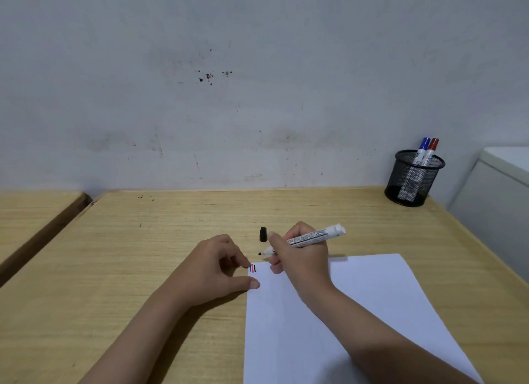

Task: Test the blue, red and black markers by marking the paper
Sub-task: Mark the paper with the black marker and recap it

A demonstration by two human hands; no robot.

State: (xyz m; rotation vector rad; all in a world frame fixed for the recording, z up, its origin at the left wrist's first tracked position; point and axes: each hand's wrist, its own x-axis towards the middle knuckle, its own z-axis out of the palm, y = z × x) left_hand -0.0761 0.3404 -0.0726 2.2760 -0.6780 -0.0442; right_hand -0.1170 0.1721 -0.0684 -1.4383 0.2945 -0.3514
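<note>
A white sheet of paper (pixel 357 320) lies on the wooden table (pixel 143 254). Near its top left corner are three short marks (pixel 252 268), blue, red and black. My right hand (pixel 300 257) grips the uncapped black marker (pixel 309 237), its tip just above the table beyond the paper's top edge. The marker's black cap (pixel 263 234) stands on the table just behind the tip. My left hand (pixel 220 269) rests at the paper's left edge, thumb and a fingertip touching it. The blue marker (pixel 422 151) and red marker (pixel 430 152) stand capped in a black mesh cup (pixel 412 183).
The mesh cup stands at the table's far right corner by the wall. A white cabinet (pixel 498 194) borders the table's right side. A second wooden table (pixel 31 217) sits to the left across a narrow gap.
</note>
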